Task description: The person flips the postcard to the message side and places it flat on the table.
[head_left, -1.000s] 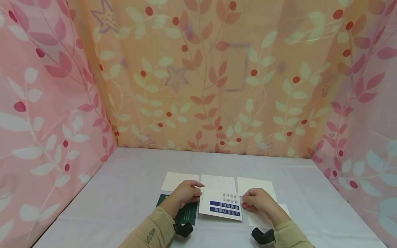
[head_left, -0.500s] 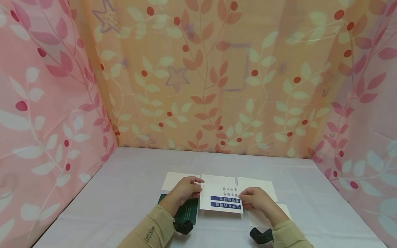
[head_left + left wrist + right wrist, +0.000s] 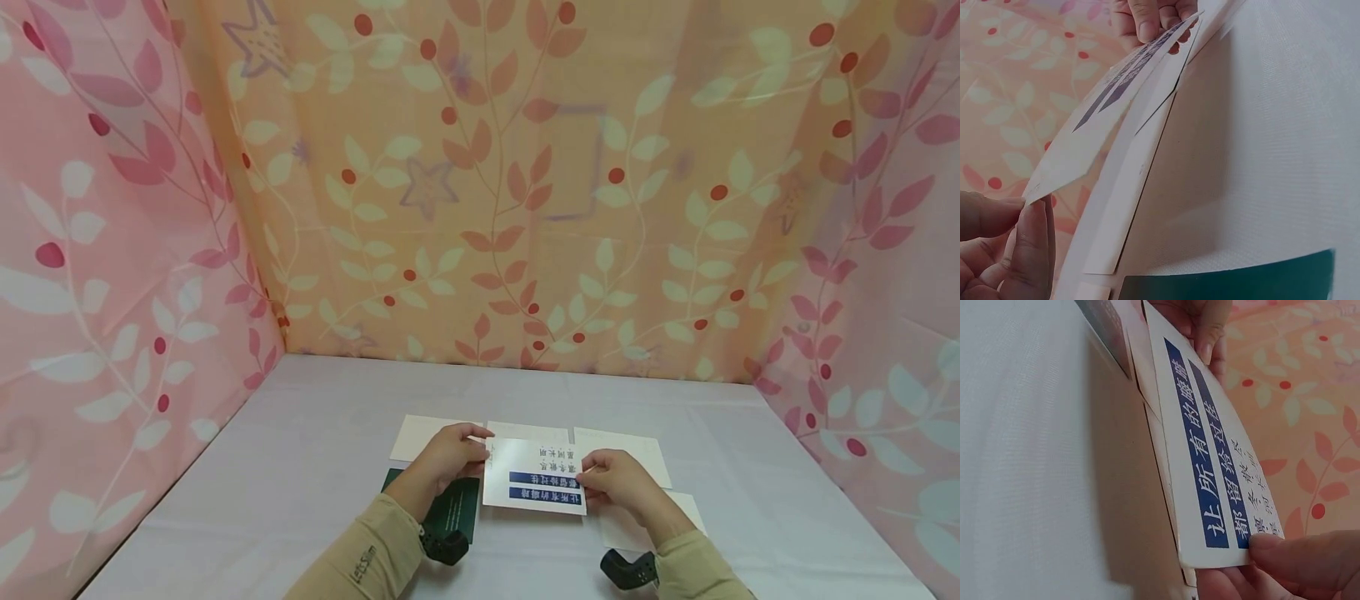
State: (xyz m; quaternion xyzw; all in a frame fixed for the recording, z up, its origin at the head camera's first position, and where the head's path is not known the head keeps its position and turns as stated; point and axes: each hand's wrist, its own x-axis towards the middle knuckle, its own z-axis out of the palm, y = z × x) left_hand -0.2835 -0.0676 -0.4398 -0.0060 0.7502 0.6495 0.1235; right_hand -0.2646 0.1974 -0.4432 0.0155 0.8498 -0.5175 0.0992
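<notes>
Both hands hold up a white postcard point(image 3: 517, 461), printed with blue bands and lines of Chinese characters that stand upside down in the head view. My left hand point(image 3: 450, 458) pinches its left edge; in the left wrist view the thumb and fingers point(image 3: 1030, 240) grip one corner. At the opposite edge my right hand point(image 3: 624, 482) pinches the card, its thumb point(image 3: 1272, 547) lying over the printed face. The postcard tilts above the tabletop, and both wrist views show a gap beneath part of it. Under my left hand lies a dark green card point(image 3: 455, 510), partly covered by the wrist.
Behind the held card, three pale cards lie in a row: left point(image 3: 420, 433), middle point(image 3: 536, 433) and right point(image 3: 626, 446). Another pale card point(image 3: 622, 532) lies under my right wrist. Floral curtains point(image 3: 510, 183) enclose the white table point(image 3: 345, 392) at the back and sides.
The postcard has risen and shifted slightly away from me, with both hands moving along with it. Most of that shift came early; in the last half second the card barely moves.
</notes>
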